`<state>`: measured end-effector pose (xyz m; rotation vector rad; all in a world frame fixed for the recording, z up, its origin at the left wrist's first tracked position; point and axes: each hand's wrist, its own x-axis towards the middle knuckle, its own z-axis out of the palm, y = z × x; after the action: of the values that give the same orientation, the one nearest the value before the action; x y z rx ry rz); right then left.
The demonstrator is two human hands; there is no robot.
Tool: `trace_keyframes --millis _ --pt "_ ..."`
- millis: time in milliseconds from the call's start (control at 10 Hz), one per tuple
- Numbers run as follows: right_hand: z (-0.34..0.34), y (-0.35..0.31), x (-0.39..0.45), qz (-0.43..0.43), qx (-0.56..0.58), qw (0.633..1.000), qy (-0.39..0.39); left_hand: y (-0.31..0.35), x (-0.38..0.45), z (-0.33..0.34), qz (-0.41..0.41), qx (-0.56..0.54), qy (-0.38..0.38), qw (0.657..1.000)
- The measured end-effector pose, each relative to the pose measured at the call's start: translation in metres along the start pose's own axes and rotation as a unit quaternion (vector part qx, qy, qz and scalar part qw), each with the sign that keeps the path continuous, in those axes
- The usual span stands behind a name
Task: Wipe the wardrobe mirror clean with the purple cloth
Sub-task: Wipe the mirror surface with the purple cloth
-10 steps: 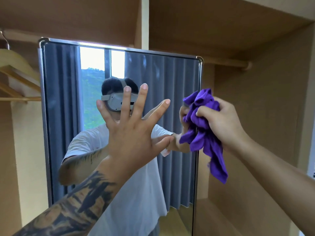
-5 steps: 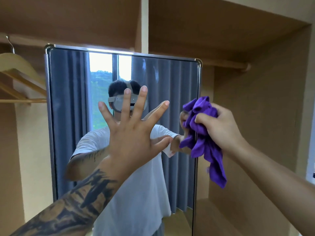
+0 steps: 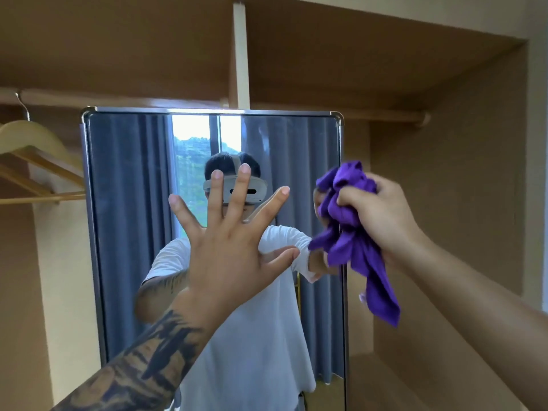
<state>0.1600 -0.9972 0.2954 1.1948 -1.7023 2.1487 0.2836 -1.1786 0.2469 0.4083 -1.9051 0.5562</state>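
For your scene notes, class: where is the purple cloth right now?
In the head view, the purple cloth is bunched in the right hand, at the mirror's right edge.

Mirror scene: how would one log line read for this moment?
left hand: open, fingers spread at mirror | right hand: grip on bunched cloth at mirror's right edge | hanger: left

Inside of a bedroom wardrobe in a home or hotel room: brown board walls and shelf (image 3: 385,40), with a clothes rail (image 3: 385,115) running above and beyond the fingertips. Left of the spread fingers (image 3: 218,197), wooden hangers (image 3: 35,152) on a rail. Just behind those fingers, a framed mirror (image 3: 130,232) reflecting grey curtains and a bright window with green hills.
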Motion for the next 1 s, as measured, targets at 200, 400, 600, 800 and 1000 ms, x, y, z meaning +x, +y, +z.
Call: trace_keyframes --millis 200,400,600,800,1000 --pt "0.012 -0.036 0.021 0.004 0.093 0.995 0.03 -0.001 -0.002 0.002 0.002 0.004 0.002 1.0" --pt "0.022 -0.03 0.017 -0.001 0.111 0.993 0.032 -0.002 -0.001 0.002 0.001 0.003 0.005 1.0" --pt "0.017 -0.065 0.07 -0.1 -0.101 0.987 0.068 0.001 -0.003 0.003 0.0 0.006 0.012 1.0" --pt "0.007 -0.031 0.032 -0.001 0.064 0.997 -0.037 0.001 -0.002 0.001 -0.004 0.008 0.008 1.0" --pt "0.013 -0.067 0.062 -0.117 -0.217 0.967 0.063 0.001 -0.002 0.001 0.002 0.012 0.013 1.0"
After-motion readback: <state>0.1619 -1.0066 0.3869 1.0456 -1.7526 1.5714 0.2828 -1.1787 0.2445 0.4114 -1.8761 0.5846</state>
